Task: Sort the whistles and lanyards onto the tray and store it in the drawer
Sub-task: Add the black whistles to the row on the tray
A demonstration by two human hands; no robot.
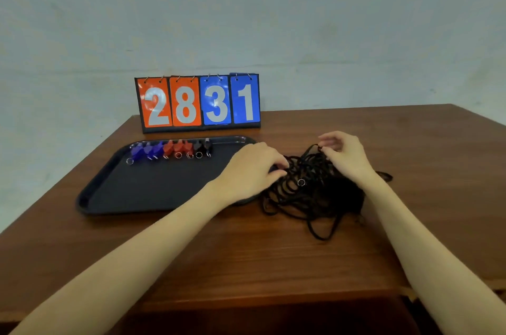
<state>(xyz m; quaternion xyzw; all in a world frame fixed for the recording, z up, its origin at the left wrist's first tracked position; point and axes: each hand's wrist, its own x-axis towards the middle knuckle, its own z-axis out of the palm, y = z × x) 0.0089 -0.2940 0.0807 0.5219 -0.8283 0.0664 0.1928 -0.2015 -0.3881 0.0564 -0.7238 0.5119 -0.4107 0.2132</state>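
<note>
Our left hand (253, 167) lies palm down over the near right corner of the tray (153, 192), its fingers curled and their tips pinching a strand at the left edge of the pile of lanyards (309, 192). Our right hand (346, 155) hovers over the far side of the same pile, thumb and forefinger pressed together on a loop of cord lifted just above the heap, the other fingers loosely bent behind them. Between the two sets of fingertips the black cords lie tangled in no single direction; a small metal ring (301, 182) shows among them, just below and between our fingers. Stray loops trail out toward us and to the right of the right wrist across the table (246, 252).

Beyond the left fingers, along the far rim of the tray, the whistles (169, 149) stand in one row that runs left to right: blue ones at the left, red in the middle, black nearest our left fingertips. Their split rings point toward us, so each whistle's long axis runs front to back.

Farther back, past both hands, a scoreboard (198, 103) stands upright, reading 2 8 on orange cards and 3 1 on blue cards
</note>
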